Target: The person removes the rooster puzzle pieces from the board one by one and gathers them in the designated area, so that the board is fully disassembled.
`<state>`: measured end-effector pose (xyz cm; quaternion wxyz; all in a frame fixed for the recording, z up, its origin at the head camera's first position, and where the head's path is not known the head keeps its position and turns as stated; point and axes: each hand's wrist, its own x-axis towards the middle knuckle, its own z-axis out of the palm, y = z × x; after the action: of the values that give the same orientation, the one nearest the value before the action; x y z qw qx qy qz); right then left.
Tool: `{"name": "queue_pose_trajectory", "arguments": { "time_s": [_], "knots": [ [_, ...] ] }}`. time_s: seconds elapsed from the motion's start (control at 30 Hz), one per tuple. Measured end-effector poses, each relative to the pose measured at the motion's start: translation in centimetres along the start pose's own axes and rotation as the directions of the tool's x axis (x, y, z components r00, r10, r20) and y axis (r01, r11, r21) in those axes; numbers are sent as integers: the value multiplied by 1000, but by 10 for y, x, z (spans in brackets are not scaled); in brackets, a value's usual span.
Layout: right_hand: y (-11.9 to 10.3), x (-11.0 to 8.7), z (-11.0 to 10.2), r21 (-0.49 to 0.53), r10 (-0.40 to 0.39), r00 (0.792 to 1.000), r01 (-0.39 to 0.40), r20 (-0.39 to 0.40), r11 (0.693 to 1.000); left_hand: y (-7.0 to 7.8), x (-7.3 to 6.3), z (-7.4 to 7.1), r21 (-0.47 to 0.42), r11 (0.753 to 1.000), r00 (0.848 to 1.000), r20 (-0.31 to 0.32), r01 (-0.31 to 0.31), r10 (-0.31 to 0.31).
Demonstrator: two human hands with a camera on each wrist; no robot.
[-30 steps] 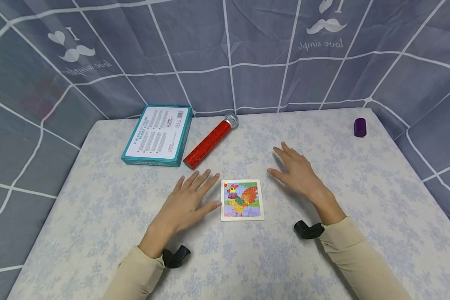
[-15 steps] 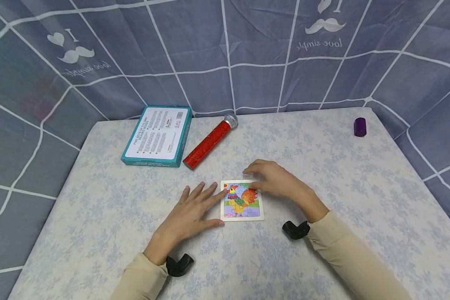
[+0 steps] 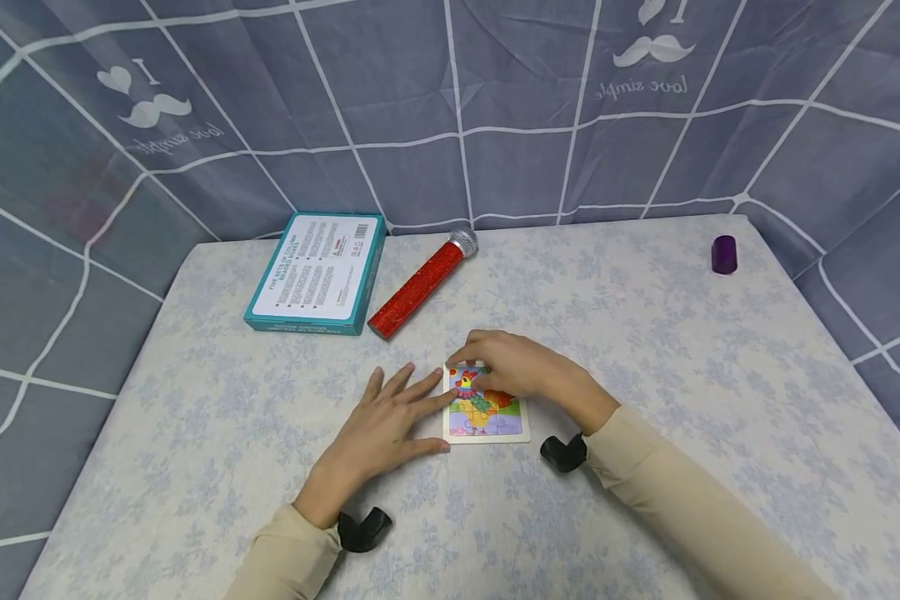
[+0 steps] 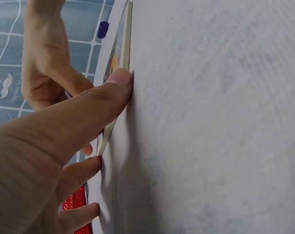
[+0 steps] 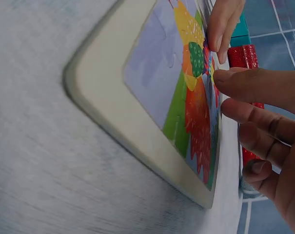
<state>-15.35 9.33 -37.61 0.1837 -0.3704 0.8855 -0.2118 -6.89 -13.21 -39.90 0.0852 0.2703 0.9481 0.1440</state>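
A square rooster jigsaw puzzle (image 3: 487, 423) in a pale frame lies flat on the table, its pieces fitted together. My left hand (image 3: 378, 429) is spread along its left side. The left thumb (image 4: 119, 78) touches the frame's near left corner, and the left index finger reaches over the left edge. Over the puzzle's upper part bends my right hand (image 3: 521, 367), covering some of the picture. The right thumb (image 5: 230, 80) is over the picture near the rooster's head, apart from the bent index finger at the far left corner. No piece is seen lifted.
Behind the puzzle a red glittery microphone (image 3: 420, 287) lies slanted. Left of it is a teal-edged box (image 3: 315, 267) with a white printed face. A small purple cylinder (image 3: 724, 254) stands at the far right. Grey gridded cloth (image 3: 517, 167) hangs behind the table.
My right hand has moved left from beside the puzzle to its upper part, fingers bending. The left hand has shifted slightly right and down, now touching the frame.
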Motion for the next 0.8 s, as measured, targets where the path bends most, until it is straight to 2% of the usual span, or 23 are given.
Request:
{"name": "queue_pose_trajectory", "arguments": {
  "time_s": [0.27,0.53,0.8],
  "knots": [
    [-2,9,-3,-19,-19,1000,20,23,1000,1,1,0,26,999,999,-31,-18,19],
    [-6,22,-11,-2,30,991,-30,129,1000,2,0,2,9,1000,999,-35,-1,1],
    [-12,28,-15,-106,48,985,-30,168,994,3,-1,1,8,1000,1000,-29,4,-4]
  ]
}}
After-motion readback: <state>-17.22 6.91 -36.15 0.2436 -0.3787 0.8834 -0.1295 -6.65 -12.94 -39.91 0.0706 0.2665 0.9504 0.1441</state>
